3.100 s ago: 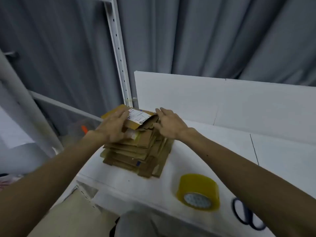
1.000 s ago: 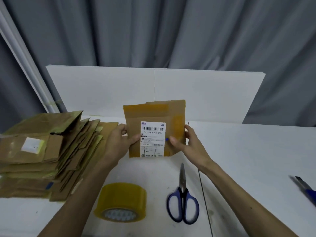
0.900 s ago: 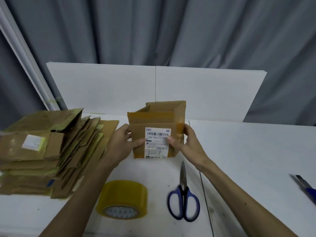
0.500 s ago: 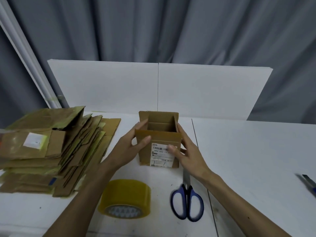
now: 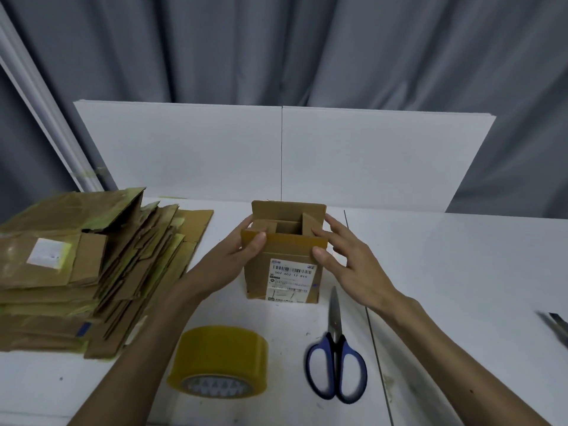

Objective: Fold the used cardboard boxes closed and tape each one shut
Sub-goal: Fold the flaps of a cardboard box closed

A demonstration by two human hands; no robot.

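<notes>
Tape roll (image 5: 218, 362), scissors (image 5: 336, 361): nearest, within reach for sealing.
Left hand (image 5: 227, 259): pinches box (image 5: 285, 250) corner, steadying it upright on table (image 5: 461, 272).
Right hand (image 5: 350, 265): straight fingers (image 5: 333, 241) touch side flap (image 5: 309, 224), likely to fold it.
Flattened boxes (image 5: 92, 272): stacked left, awaiting.

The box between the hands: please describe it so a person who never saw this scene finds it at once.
On the white table, before the seam of the white board, one cardboard box stands upright between the left hand and the right hand. Unlike the flattened boxes stacked to its left, it is opened into shape, flaps up, with a white barcode label facing the camera.
</notes>
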